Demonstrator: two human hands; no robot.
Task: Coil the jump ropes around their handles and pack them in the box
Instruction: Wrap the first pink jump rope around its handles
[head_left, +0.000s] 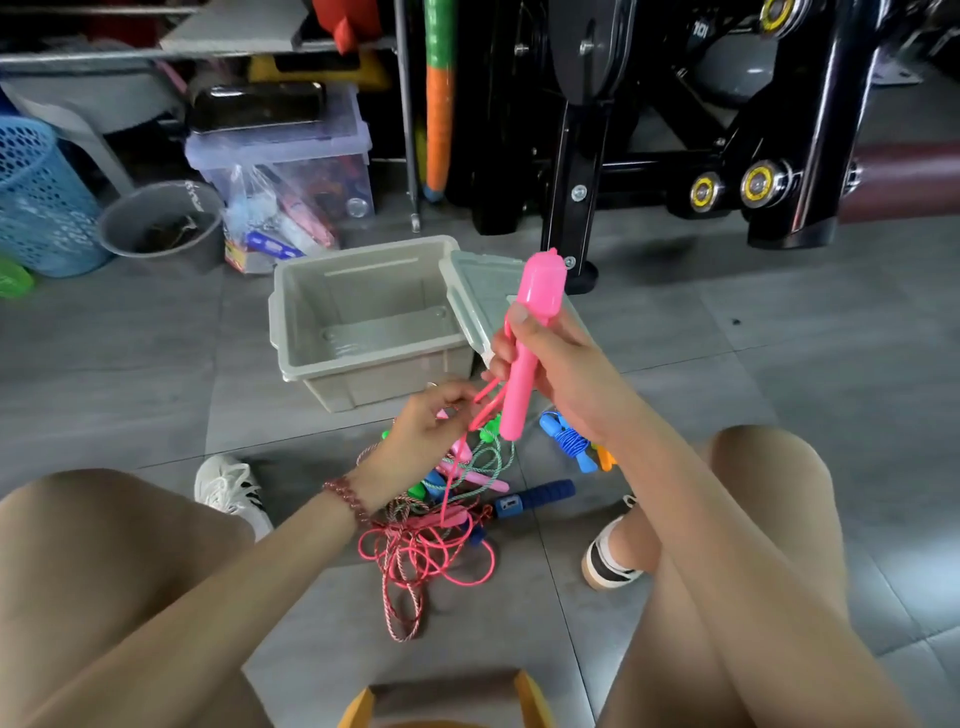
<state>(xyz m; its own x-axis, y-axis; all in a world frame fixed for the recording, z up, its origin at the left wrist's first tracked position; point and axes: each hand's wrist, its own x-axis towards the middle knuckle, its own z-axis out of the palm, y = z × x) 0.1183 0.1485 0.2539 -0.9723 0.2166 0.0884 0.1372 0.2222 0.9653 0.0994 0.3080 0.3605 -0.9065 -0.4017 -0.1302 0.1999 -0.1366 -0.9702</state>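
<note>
Ropes (431, 540) are lying tangled on the floor (130, 364), lower centre. Above them the left hand (426, 436) is pinching a pink cord (488, 405) while the right hand (558, 364) is gripping the pink handle (543, 283) upright. Farther off, at centre, the box (363, 387) is sitting open, its lid (470, 280) just beside it.

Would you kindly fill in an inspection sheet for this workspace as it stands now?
Surface: grey tiled floor.
Job's things: pink handle held upright; grey box open, nothing in it; lid beside it; tangled ropes heaped on the floor.
Clutter: blue basket, grey bucket, clear bin.
Grippers: right hand grips the pink handle; left hand pinches the pink cord.
Cables: nothing seen, apart from the ropes.
Surroundings: black gym machine, shelf behind.
</note>
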